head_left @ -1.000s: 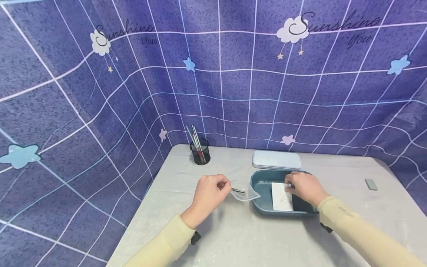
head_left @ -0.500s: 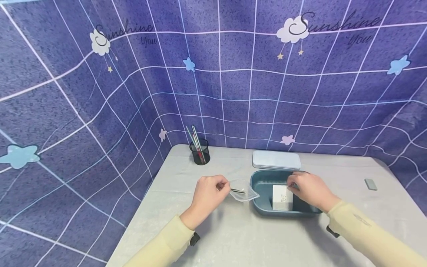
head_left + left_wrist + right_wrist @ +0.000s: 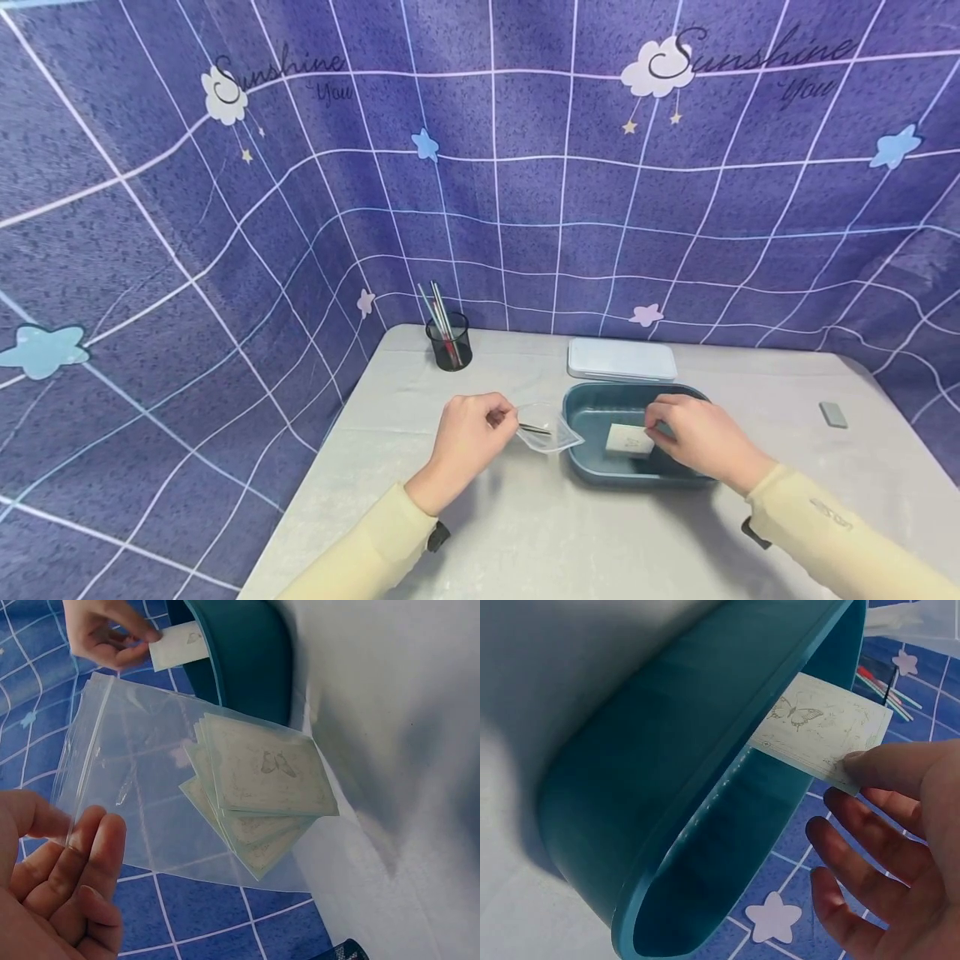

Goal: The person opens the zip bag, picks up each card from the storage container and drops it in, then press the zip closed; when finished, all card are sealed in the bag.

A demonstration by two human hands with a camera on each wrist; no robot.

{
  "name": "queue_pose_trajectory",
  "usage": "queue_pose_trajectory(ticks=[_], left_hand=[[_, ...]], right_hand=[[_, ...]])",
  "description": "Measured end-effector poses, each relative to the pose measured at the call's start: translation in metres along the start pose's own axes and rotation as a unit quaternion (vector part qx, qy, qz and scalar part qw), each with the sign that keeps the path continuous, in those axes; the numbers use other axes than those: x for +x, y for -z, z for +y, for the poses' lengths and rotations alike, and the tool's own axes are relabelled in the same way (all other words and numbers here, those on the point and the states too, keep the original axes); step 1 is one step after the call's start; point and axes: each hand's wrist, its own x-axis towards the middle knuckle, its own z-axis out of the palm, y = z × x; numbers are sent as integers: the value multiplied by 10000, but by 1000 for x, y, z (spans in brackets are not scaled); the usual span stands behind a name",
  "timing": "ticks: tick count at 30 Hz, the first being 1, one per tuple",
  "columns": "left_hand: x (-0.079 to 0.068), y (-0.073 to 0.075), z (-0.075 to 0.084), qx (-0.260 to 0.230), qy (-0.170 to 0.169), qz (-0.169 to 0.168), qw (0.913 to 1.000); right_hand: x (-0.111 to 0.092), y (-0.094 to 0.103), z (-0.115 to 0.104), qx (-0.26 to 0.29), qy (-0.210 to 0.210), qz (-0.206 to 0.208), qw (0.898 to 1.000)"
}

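My left hand (image 3: 474,446) pinches a clear zip-lock bag (image 3: 139,757) by its zipper end. Inside the bag lies a fanned stack of pale cards (image 3: 262,769), the top one printed with a butterfly. To the right, a teal basin (image 3: 630,481) stands on the table. My right hand (image 3: 693,437) pinches a pale butterfly card (image 3: 829,727) by one edge, thumb on its printed face. This card reaches over the basin's opening, and the right wrist view shows its far corner hidden behind the rim.
Behind the basin lies a flat light-blue case (image 3: 622,359). A black mesh cup (image 3: 452,346) with several slim sticks stands at the back left, and a small grey block (image 3: 833,414) is at the right. A patterned purple curtain (image 3: 532,192) hangs behind the table.
My right hand has shifted slightly right, and the card in it has tilted, looking shorter from the head view. My left hand and the bag have stayed almost still.
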Motion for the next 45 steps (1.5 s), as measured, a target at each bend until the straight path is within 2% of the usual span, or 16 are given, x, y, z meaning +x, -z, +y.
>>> queue_pose_trajectory(ticks=[8, 18, 31, 35, 41, 45], left_hand=[[0, -1, 1, 26, -41, 21, 10000], [2, -3, 2, 51, -58, 13, 10000], [3, -2, 4, 23, -56, -18, 10000], [3, -2, 4, 13, -48, -47, 10000], [2, -3, 3, 23, -25, -82, 10000], [2, -2, 3, 48, -10, -70, 10000]], right_hand=[[-1, 6, -8, -39, 117, 204, 9997], [5, 18, -27, 180, 250, 1188, 9924], [23, 45, -60, 236, 552, 1862, 9807], [29, 50, -71, 248, 888, 2277, 9694], [41, 61, -95, 424, 1584, 3000, 9397], [47, 63, -109, 614, 1725, 3188, 9300]])
